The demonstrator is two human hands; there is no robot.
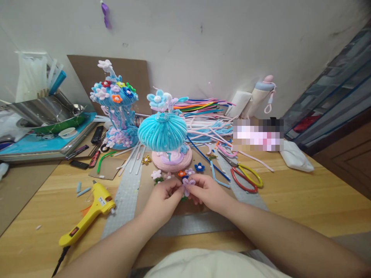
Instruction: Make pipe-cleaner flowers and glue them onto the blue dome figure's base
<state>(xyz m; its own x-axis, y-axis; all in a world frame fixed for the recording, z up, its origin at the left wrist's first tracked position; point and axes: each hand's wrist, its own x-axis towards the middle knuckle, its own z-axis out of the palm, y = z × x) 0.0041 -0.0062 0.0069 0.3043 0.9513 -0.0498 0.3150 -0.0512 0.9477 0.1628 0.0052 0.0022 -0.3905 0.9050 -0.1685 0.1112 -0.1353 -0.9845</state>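
Between my fingers is a light purple pipe-cleaner flower (189,186), pinched from both sides. My left hand (165,197) closes on its left edge, and my right hand (209,191) holds its right side. Just beyond my fingers lie small pipe-cleaner flowers: a pale pink flower (156,174), an orange flower (182,173) and a blue flower (199,167). Behind them stands a pipe-cleaner piece with a turquoise domed top (162,131) on a round pink base (171,164). A taller blue pipe-cleaner piece (116,94) decorated with colourful flowers stands to its left.
A yellow glue gun (89,212) lies at left, its cord toward me. Red and yellow handled scissors (245,179) rest at right. Bundles of pipe cleaners (207,129) lie at the back. A metal bowl (43,112) stands far left, a bottle (259,96) by the wall.
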